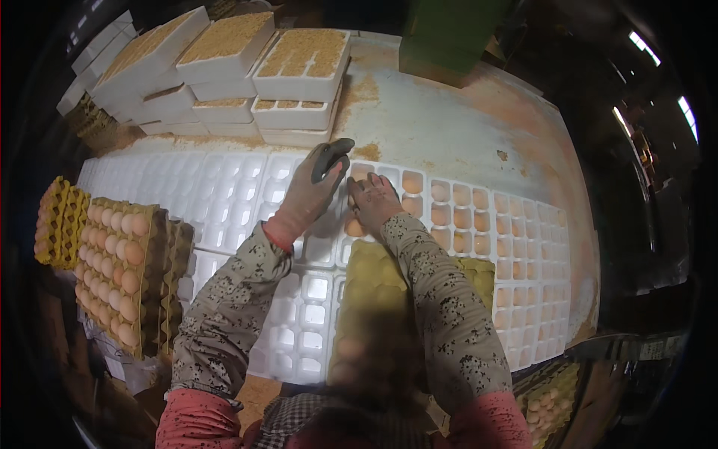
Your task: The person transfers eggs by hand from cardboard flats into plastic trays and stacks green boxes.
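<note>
My left hand [317, 182], in a dark-fingered glove, hovers over the white foam egg tray [340, 241]. Its thumb and fingers are apart, and I see nothing between them. Beside it, my right hand [374, 202] reaches down over the same tray with bent fingers, touching or close to the eggs there. Its palm side is hidden, so a grip on an egg cannot be made out. One brown egg [354, 228] shows just below its fingers. To the right, another egg [412, 182] sits in a tray cell. A yellowish pulp egg tray [373, 269] lies partly under my right forearm.
Foam trays with eggs [461, 219] continue to the right; foam trays with bare cells [233, 196] extend left. Pulp trays of eggs [112, 264] stand on edge at the left. Foam boxes topped with sawdust-like material [303, 53] are stacked behind, near a green box-like object [443, 42].
</note>
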Demonstrator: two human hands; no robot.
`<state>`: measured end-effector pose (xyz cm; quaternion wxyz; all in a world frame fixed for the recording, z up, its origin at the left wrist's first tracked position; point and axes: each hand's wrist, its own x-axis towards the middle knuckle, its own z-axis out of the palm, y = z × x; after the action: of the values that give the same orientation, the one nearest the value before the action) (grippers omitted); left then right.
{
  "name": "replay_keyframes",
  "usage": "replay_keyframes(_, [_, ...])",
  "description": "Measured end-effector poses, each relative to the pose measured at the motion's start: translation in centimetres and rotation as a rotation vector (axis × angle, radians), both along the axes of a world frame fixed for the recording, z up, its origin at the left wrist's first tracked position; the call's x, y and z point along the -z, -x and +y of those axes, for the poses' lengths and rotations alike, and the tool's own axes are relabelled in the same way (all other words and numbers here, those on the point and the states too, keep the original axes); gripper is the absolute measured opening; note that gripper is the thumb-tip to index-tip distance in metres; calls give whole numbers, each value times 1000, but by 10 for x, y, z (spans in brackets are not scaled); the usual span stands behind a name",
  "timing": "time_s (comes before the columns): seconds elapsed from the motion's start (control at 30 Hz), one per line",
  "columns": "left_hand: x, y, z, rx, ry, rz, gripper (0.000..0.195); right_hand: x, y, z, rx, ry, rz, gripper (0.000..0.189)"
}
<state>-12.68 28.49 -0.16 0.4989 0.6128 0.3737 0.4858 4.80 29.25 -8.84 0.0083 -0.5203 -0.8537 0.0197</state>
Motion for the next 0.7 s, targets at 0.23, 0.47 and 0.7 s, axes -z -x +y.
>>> replay_keyframes(0.23, [-37,68,-182,96,27,230,42,-51,-1,-21,22,-86,-18,42])
replay_keyframes(0.47, [-12,45,-304,187,-397,860,49,-123,7,-178,-444,294,132,35])
replay_keyframes(0.7, [6,29,-304,212,-446,1057,45,-91,-8,-225,-266,394,291,48])
